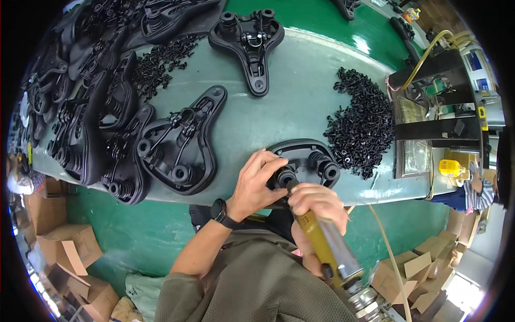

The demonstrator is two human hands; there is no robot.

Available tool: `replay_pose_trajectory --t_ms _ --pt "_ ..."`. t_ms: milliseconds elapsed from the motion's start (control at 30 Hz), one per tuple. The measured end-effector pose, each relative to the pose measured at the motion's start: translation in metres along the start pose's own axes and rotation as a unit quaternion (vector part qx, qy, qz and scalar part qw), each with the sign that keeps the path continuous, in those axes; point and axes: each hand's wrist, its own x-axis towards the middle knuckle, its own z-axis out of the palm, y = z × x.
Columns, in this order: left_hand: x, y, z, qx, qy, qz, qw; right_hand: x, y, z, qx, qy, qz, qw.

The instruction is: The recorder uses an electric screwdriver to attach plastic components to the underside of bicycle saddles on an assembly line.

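Observation:
A black bicycle saddle [303, 145] lies underside up at the table's front edge, with round black springs at its wide end. My left hand [256, 180] is closed around one of its springs [286, 175], fingers and thumb pressing at its sides. In my right hand [320, 206] is a yellow and silver power screwdriver [328, 239], gripped round its body. Its tip points at the same spring; whether it touches a screw there is hidden by my fingers. Another upturned saddle [182, 142] rests to the left, and one more saddle [249, 45] lies farther back.
A large heap of black screws [362, 123] is spread right of the saddle, with a smaller screw pile [166, 61] at the back left. Several saddles [91, 129] are stacked leftward. A dark metal rack [437, 129] stands at the right; cardboard boxes [67, 247] sit on the floor.

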Motion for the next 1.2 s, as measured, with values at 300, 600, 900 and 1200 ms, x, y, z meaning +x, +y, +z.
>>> replay_pose_trajectory --t_ms 300,600,900,1200 --pt "0.004 0.006 -0.011 0.064 -0.069 -0.014 0.995 0.012 -0.009 -0.010 0.023 -0.009 -0.034 0.999" --pt "0.000 0.007 -0.010 0.093 -0.085 -0.027 0.992 -0.023 0.030 -0.146 -0.037 0.310 0.146 0.939" --pt "0.008 0.026 -0.009 0.081 -0.089 -0.037 0.992 -0.025 0.031 -0.150 -0.001 0.334 0.132 0.933" --pt "0.023 0.041 -0.002 0.075 -0.063 0.021 0.995 -0.033 0.053 -0.149 -0.005 0.303 0.171 0.938"
